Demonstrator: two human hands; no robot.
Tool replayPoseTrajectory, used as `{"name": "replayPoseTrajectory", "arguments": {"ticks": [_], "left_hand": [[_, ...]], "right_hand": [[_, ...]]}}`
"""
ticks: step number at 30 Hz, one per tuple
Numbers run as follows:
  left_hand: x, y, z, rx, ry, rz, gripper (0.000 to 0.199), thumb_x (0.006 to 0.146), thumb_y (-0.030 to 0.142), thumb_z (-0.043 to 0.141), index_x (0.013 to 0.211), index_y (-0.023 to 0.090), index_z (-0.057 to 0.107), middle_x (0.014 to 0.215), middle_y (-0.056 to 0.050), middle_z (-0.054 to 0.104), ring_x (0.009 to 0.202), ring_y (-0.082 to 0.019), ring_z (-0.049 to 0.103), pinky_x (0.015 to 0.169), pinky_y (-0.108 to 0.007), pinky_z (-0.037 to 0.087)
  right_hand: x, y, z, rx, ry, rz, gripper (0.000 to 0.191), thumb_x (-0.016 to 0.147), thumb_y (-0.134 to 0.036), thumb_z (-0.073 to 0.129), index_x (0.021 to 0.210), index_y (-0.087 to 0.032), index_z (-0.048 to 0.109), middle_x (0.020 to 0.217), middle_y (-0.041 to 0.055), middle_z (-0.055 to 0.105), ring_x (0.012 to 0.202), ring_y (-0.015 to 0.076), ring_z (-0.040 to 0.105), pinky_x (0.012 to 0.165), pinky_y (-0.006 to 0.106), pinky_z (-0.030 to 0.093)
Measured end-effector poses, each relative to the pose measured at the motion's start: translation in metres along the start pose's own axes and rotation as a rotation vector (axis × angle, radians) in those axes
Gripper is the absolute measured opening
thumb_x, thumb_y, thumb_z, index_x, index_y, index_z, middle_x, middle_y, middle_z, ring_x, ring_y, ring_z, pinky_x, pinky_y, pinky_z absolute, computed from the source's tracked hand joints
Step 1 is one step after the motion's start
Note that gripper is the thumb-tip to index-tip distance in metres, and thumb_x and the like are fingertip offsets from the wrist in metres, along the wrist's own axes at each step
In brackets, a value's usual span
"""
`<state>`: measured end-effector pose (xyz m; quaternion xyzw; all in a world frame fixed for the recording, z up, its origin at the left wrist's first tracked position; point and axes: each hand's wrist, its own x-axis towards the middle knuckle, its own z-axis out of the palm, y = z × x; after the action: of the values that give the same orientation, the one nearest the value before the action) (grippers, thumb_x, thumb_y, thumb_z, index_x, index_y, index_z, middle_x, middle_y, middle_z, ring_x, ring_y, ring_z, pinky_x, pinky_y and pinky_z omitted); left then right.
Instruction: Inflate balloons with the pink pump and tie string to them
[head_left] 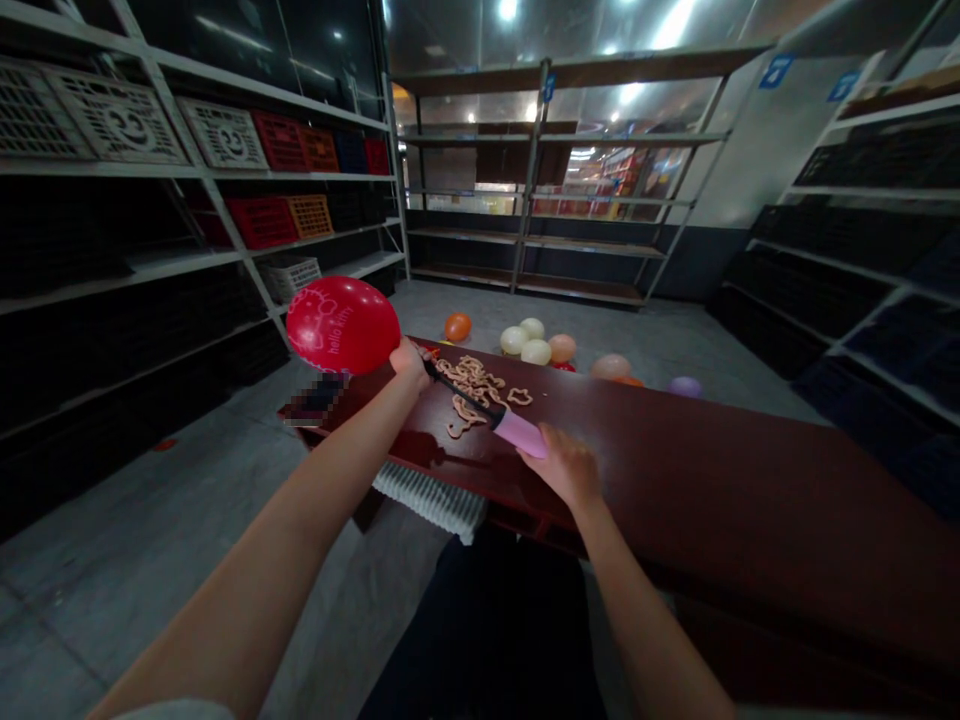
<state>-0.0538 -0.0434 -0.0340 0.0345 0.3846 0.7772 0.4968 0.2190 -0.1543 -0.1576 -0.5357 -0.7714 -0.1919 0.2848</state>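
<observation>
An inflated red balloon [341,322] with pale "hello kitty" print sits off the end of a hand pump. My left hand [409,362] is closed around the balloon's neck, where it meets the pump's black end; the joint itself is hidden by my fingers. The balloon pump [520,433] has a pink barrel and a long black shaft, and slants over the table. Around the pink barrel's near end, my right hand [568,464] is closed. Beneath the shaft, a loose pile of tan, curly strips [472,378] lies on the dark red table [645,460].
Several balloons, including an orange one [457,326] and a purple one [685,387], rest on the floor beyond the table. A blurred dark object [319,398] lies at the table's left end. Shelves with crates [223,133] line the left wall; a rack [529,200] stands behind.
</observation>
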Motion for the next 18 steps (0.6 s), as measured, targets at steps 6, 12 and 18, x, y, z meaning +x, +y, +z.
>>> {"name": "replayPoseTrajectory", "arguments": {"ticks": [6, 12, 18], "left_hand": [[-0.008, -0.015, 0.033, 0.042, -0.050, 0.085, 0.043, 0.102, 0.027, 0.045, 0.062, 0.022, 0.030, 0.045, 0.009, 0.026, 0.032, -0.007, 0.028, 0.038, -0.021, 0.029], [-0.040, -0.058, 0.059, 0.058, -0.232, 0.093, 0.048, 0.104, 0.031, 0.042, 0.059, 0.022, 0.028, 0.042, 0.008, 0.025, 0.031, -0.007, 0.027, 0.037, -0.021, 0.027], [-0.081, -0.121, 0.053, 0.072, -0.315, 0.041, 0.051, 0.102, 0.038, 0.050, 0.057, 0.024, 0.029, 0.039, 0.007, 0.027, 0.030, -0.008, 0.029, 0.036, -0.022, 0.026]], "right_hand": [[0.001, 0.009, 0.006, 0.009, 0.096, 0.139, 0.034, 0.088, -0.051, 0.064, 0.097, -0.019, 0.071, 0.074, 0.0051, 0.072, 0.063, 0.0176, 0.063, 0.059, 0.029, 0.030], [0.003, 0.014, 0.010, 0.085, 0.114, 0.268, 0.039, 0.086, -0.056, 0.065, 0.098, -0.020, 0.072, 0.076, 0.0049, 0.074, 0.063, 0.0187, 0.063, 0.058, 0.029, 0.029], [0.002, 0.019, 0.010, 0.085, 0.080, 0.352, 0.046, 0.085, -0.058, 0.065, 0.108, -0.019, 0.071, 0.086, 0.0074, 0.077, 0.066, 0.0205, 0.065, 0.059, 0.029, 0.029]]}}
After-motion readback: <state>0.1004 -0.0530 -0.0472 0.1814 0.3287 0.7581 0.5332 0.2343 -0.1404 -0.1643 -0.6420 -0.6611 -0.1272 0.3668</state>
